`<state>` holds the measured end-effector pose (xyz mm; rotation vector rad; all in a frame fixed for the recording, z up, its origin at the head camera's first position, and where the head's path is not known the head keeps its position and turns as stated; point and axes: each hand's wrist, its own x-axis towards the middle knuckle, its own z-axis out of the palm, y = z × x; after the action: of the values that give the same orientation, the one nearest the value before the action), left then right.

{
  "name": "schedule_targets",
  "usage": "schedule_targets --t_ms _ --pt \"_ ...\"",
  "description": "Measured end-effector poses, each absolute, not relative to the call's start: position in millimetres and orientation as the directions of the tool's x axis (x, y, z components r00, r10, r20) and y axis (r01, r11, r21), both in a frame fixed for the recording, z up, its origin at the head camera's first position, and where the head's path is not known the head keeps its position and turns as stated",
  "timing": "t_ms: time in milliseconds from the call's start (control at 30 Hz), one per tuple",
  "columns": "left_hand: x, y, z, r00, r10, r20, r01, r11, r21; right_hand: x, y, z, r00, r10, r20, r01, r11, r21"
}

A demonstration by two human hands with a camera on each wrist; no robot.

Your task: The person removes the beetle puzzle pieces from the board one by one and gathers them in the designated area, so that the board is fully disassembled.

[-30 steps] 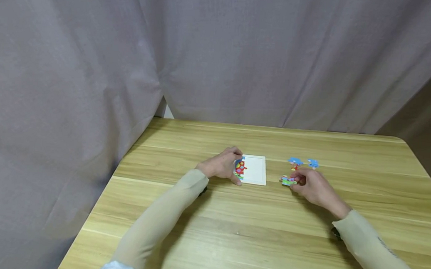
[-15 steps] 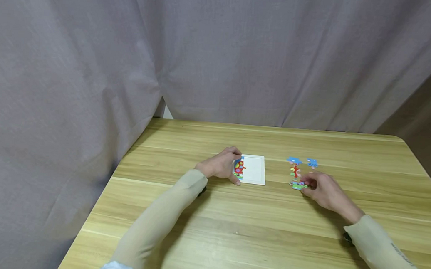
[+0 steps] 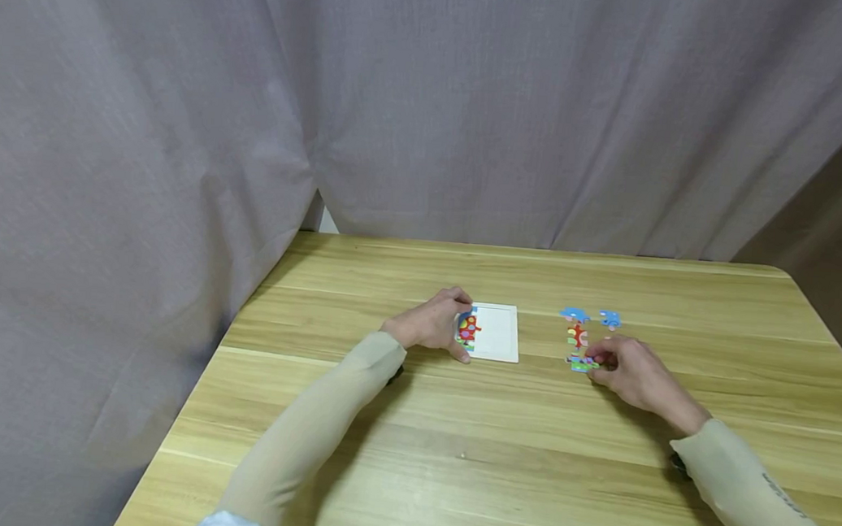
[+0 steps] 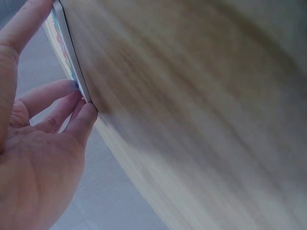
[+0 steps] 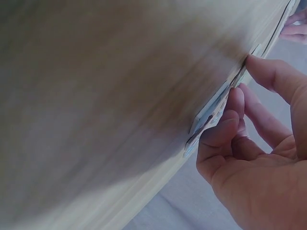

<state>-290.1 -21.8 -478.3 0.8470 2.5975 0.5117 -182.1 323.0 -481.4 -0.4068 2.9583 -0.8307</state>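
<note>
A white square frame (image 3: 497,333) lies on the table, with red and blue puzzle pieces (image 3: 468,328) along its left side. My left hand (image 3: 427,320) grips the frame's left edge, thumb and fingers at opposite corners; in the left wrist view the fingertips of the hand (image 4: 45,143) touch the frame's rim (image 4: 76,67). My right hand (image 3: 636,374) pinches a green and purple piece (image 3: 581,365) at its right end, low over the table. Just beyond it lies a red piece (image 3: 576,336). The right wrist view shows the right hand (image 5: 259,129) with fingertips at the flat pieces.
Two blue pieces lie farther back, one (image 3: 575,314) behind the red piece and another (image 3: 610,319) to its right. The wooden table (image 3: 449,493) reaches back to a grey curtain (image 3: 438,117).
My right hand has moved right with the green and purple piece, which uncovered the red piece. During the last half second it has barely moved. The left hand has stayed on the frame.
</note>
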Motion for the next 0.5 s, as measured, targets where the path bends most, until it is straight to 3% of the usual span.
schedule_targets --t_ms 500 --pt "-290.1 -21.3 -478.3 -0.759 0.610 -0.230 0.466 0.754 0.462 -185.4 322.3 -478.3 -0.966 -0.256 0.045 -0.242 0.822 -0.516"
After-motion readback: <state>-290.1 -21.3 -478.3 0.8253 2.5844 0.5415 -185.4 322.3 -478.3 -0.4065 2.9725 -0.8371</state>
